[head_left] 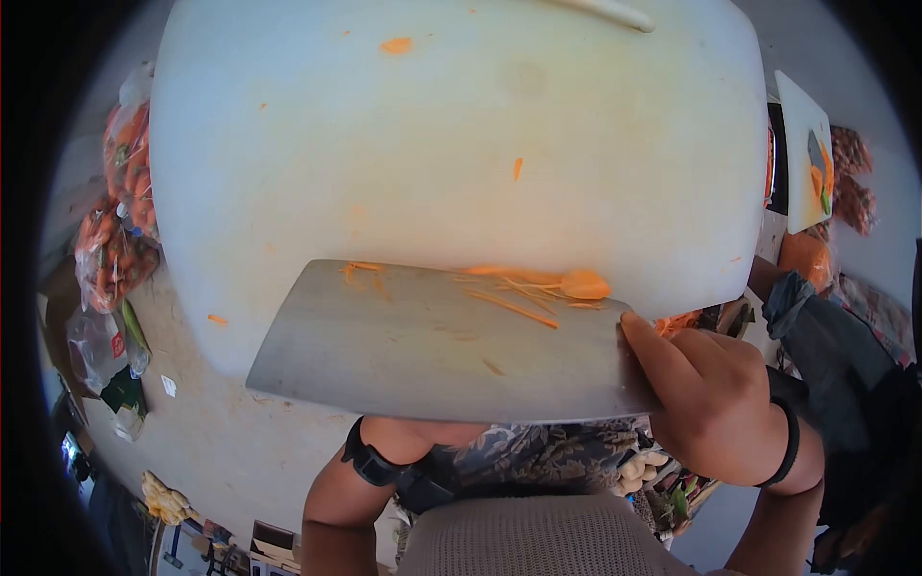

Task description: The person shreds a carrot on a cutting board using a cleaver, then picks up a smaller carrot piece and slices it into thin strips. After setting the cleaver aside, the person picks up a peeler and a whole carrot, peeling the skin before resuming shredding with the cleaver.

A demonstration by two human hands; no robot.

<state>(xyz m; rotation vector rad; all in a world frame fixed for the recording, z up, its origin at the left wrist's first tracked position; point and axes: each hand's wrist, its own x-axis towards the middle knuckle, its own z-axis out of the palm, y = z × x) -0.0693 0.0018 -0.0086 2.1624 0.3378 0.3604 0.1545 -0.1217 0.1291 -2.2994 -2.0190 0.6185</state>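
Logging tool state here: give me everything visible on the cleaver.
The cleaver has a wide grey blade, metal by its look, smudged, its left end slanted. One broad face is toward the camera. Orange carrot scraps, thin strips and a rounded piece, lie on it, mostly along the far edge. The right hand grips its right end, hiding the handle. In view it overlaps the white board; whether it touches that or the mostly hidden left hand can't be told.

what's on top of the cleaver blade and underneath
Thin orange shreds lie on the cleaver blade, with a thicker orange piece at its far edge. What's underneath is covered, so I can't tell.
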